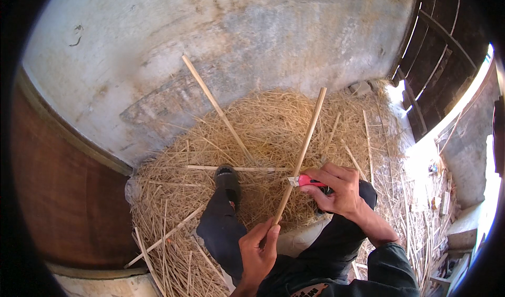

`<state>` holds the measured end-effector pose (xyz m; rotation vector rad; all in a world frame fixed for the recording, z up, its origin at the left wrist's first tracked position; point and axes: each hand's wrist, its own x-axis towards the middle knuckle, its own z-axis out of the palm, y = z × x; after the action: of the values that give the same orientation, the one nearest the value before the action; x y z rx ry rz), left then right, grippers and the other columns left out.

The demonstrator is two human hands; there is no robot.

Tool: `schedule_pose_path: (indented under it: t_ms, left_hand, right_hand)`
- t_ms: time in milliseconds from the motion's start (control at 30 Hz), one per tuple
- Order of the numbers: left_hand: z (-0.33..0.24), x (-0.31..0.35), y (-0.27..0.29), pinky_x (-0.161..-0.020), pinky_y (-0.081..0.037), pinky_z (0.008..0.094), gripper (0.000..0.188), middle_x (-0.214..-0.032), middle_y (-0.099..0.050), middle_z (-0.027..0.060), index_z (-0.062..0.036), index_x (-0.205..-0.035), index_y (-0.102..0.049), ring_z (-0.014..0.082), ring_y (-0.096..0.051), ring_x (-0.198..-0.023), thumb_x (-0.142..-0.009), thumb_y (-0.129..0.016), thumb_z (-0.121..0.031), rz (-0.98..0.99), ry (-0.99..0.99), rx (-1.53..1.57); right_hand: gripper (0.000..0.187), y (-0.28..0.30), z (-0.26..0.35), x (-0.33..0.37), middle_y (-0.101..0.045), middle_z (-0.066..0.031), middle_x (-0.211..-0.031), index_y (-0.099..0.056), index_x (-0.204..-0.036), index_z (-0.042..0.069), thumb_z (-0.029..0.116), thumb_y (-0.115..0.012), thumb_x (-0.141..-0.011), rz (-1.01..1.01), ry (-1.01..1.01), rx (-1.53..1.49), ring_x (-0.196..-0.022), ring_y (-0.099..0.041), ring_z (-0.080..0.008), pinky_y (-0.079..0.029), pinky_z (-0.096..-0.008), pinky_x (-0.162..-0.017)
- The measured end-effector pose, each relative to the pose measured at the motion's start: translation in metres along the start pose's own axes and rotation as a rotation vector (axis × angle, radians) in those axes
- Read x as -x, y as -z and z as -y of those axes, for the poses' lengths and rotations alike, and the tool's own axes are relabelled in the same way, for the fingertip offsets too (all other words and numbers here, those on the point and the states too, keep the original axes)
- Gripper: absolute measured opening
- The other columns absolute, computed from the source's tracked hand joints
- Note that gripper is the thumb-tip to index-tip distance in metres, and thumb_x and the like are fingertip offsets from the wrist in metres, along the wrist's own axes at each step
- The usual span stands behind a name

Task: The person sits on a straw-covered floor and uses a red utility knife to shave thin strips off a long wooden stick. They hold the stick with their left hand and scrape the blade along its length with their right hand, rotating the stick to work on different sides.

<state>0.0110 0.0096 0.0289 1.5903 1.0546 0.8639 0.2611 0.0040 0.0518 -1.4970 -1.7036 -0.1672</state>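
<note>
Your left hand is closed around the lower end of a long thin bamboo strip, with the fingers curled over it and the thumb pressed alongside. The strip rises from that grip up and to the right, and its far end stands over the heap of dry straw that lies against the grey plastered wall. Your right hand is clenched on a red utility knife; the blade end points left and meets the strip about midway along its length, though the view is too small to confirm whether the edge is actually cutting into the wood. Your left leg, in dark trousers, extends forward, and its dark shoe rests on the straw. A second strip leans over the straw toward the wall, and a third strip lies flat and crosswise, just beyond the shoe. More loose strips lie on the straw at your lower left. A brown wooden panel stands at the left edge, and a dark slatted door stands at the upper right.
</note>
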Motion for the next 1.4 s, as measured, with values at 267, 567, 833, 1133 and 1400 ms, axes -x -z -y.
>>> schedule_pose_path:
  t_ms: [267,567,833,1133,1400]
  left_hand:
    - [0.019,0.030,0.014,-0.061,-0.045,0.0272,0.027,-0.089,-0.077,0.0104,0.0036,-0.124,-0.078,0.0080,-0.059,-0.070,-0.106,-0.070,-0.014,0.066,0.079,-0.036]
    - [0.032,0.031,0.036,-0.056,-0.045,0.0258,0.032,-0.076,-0.066,0.0038,0.0062,-0.127,-0.076,0.0063,-0.055,-0.060,-0.112,-0.062,-0.019,0.173,0.215,0.091]
    - [0.025,-0.005,0.019,-0.050,-0.041,0.0247,0.038,-0.069,-0.055,-0.0013,0.0108,-0.128,-0.073,0.0052,-0.048,-0.054,-0.116,-0.056,-0.021,0.194,0.326,0.424]
    - [0.008,-0.014,-0.005,-0.057,-0.037,0.0230,0.026,-0.077,-0.059,-0.0050,0.0031,-0.127,-0.077,0.0024,-0.047,-0.066,-0.107,-0.071,-0.012,0.104,0.195,0.256]
    - [0.004,-0.014,-0.009,-0.056,-0.036,0.0268,0.025,-0.074,-0.057,0.0014,0.0036,-0.122,-0.077,0.0056,-0.046,-0.065,-0.102,-0.076,-0.012,-0.004,-0.005,0.074]
  right_hand:
    - [0.020,0.027,-0.048,-0.040,-0.081,-0.0135,-0.090,-0.085,-0.108,0.006,0.020,-0.084,-0.094,-0.186,-0.225,0.040,-0.070,-0.074,-0.0203,-0.058,-0.0331,-0.065]
    - [0.027,0.042,-0.092,-0.053,-0.076,-0.0116,-0.081,-0.081,-0.108,0.001,0.026,-0.080,-0.099,-0.197,-0.438,0.116,-0.067,-0.066,-0.0170,-0.051,-0.0325,-0.063]
    - [0.021,0.006,-0.029,0.000,-0.074,-0.0080,-0.087,-0.080,-0.112,0.006,0.020,-0.081,-0.096,-0.022,-0.373,-0.199,-0.069,-0.068,-0.0184,-0.054,-0.0335,-0.064]
    - [0.030,-0.014,0.010,0.024,-0.064,-0.0009,-0.076,-0.081,-0.111,0.015,0.029,-0.090,-0.086,0.045,-0.015,-0.084,-0.059,-0.066,-0.0187,-0.052,-0.0333,-0.051]
    - [0.032,-0.012,0.012,0.020,-0.062,0.0017,-0.073,-0.082,-0.111,0.015,0.031,-0.091,-0.084,0.033,0.032,-0.033,-0.056,-0.063,-0.0171,-0.050,-0.0329,-0.049]
